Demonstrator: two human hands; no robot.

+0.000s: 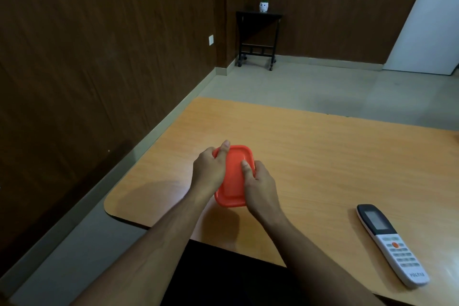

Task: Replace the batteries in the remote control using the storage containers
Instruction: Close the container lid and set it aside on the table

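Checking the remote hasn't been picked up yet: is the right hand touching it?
Apart. The head view shows the right hand on the orange container lid, bare table separating it from the remote.

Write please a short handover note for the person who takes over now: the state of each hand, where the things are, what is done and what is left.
Left hand: grips the left side of the orange-lidded container, thumb on the lid.
Right hand: grips its right side, thumb on the lid.
The container is over the wooden table, lid on.
Remote control: face up on the table to the right, untouched.
Done: container in both hands. Left: open it, swap the batteries, close the remote. No batteries in view.
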